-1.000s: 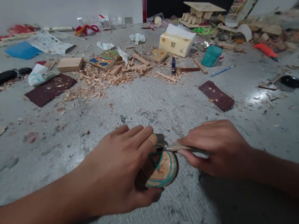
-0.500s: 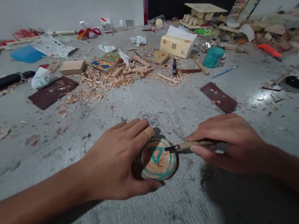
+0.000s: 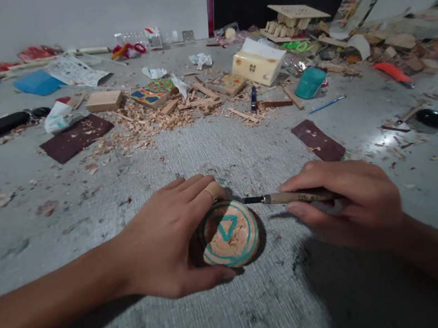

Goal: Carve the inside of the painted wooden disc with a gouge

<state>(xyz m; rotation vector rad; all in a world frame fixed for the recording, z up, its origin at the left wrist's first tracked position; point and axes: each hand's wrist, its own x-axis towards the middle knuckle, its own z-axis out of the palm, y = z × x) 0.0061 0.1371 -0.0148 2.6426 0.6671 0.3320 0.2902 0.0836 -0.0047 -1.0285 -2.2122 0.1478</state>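
Note:
A round wood slice (image 3: 238, 237) lies on the grey floor, marked with teal rings and a teal triangle; the wood beside the triangle looks rough and cut. My left hand (image 3: 172, 234) is wrapped round its left side, thumb at the near edge and fingers at the far edge, a bandage on one finger. In my right hand (image 3: 348, 203) is a wood carving chisel (image 3: 292, 197), gripped by its wooden handle. Its dark metal blade points left, over the upper right rim of the slice; whether it touches I cannot tell.
Wood shavings (image 3: 168, 113) are heaped beyond my hands, with wood blocks (image 3: 105, 100) among them. Brown sandpaper sheets (image 3: 319, 140) lie to the right and left. A tissue pack (image 3: 256, 64), a teal cap-like object (image 3: 310, 83) and a black computer mouse (image 3: 433, 118) are farther off.
My right hand has lifted the chisel away from the middle of the wood slice, up and slightly right. My left hand stays on the slice, which has barely moved.

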